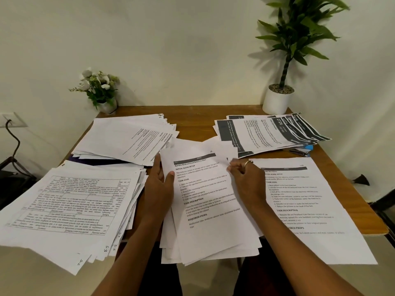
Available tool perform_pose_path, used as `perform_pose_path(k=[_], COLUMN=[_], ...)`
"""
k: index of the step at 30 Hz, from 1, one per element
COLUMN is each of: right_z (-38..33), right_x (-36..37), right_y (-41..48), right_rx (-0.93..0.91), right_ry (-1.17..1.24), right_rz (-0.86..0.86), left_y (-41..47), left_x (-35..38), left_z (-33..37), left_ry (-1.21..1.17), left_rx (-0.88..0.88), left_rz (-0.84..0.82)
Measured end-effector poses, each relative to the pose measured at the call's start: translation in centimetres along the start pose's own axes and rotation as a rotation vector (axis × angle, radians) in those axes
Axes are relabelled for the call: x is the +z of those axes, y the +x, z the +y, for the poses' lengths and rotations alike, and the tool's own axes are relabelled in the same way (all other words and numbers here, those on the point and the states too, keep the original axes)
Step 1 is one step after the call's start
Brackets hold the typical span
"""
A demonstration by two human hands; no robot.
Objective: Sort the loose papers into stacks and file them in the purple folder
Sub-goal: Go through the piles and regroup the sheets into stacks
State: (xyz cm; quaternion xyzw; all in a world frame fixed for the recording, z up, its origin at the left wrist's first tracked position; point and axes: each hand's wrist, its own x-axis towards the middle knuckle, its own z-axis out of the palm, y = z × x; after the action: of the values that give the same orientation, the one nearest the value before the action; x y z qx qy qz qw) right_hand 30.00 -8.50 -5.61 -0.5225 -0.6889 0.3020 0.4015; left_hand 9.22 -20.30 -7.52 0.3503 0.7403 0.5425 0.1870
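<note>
The left hand grips the left edge of the middle pile of papers with the thumb on top, and the right hand pinches the right edge of its top sheet. Four other groups of papers lie around it on the counter. The purple folder shows only as a dark strip under the far left stack.
</note>
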Motion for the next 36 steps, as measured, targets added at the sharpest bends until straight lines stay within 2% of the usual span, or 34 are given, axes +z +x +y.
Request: perform_pose_path(k=[5, 7, 8, 11, 14, 20, 24, 31, 36], right_z=[0.3, 0.4, 0.3, -0.3, -0.8, -1.3, -1.4, -0.1, -0.3], right_x=[0.2, 0.1, 0.0, -0.3, -0.2, -0.6, -0.2, 0.6, 0.6], right_y=[-0.9, -1.2, -1.5, -2.2, -2.4, -1.7, -0.9, 0.4, 1.1], right_rx=[-0.260, -0.437, -0.460, -0.361, -0.323, -0.228, -0.056, 0.067, 0.133], right_ry=[-0.145, -0.111, -0.068, 0.022, 0.062, 0.126, 0.198, -0.022, 0.081], right_rz=[0.086, 0.003, -0.088, -0.363, -0.446, -0.308, -0.274, -0.263, -0.247], left_y=[-0.1, 0.0, 0.1, 0.0, -0.2, -0.8, -0.8, -0.6, -1.0], left_x=[0.1, 0.1, 0.1, 0.1, 0.1, 0.2, 0.2, 0.2, 0.1], left_z=[-0.2, -0.3, -0.3, -0.4, -0.1, 0.7, 0.7, 0.5, 1.4], left_ry=[-0.035, -0.038, -0.033, -0.049, -0.115, -0.182, -0.142, -0.093, -0.153], left_rx=[0.006, -0.002, -0.004, -0.008, -0.027, -0.059, -0.029, -0.020, -0.044], left_rz=[-0.009, 0.002, 0.007, 0.002, 0.021, 0.058, 0.050, 0.055, 0.060])
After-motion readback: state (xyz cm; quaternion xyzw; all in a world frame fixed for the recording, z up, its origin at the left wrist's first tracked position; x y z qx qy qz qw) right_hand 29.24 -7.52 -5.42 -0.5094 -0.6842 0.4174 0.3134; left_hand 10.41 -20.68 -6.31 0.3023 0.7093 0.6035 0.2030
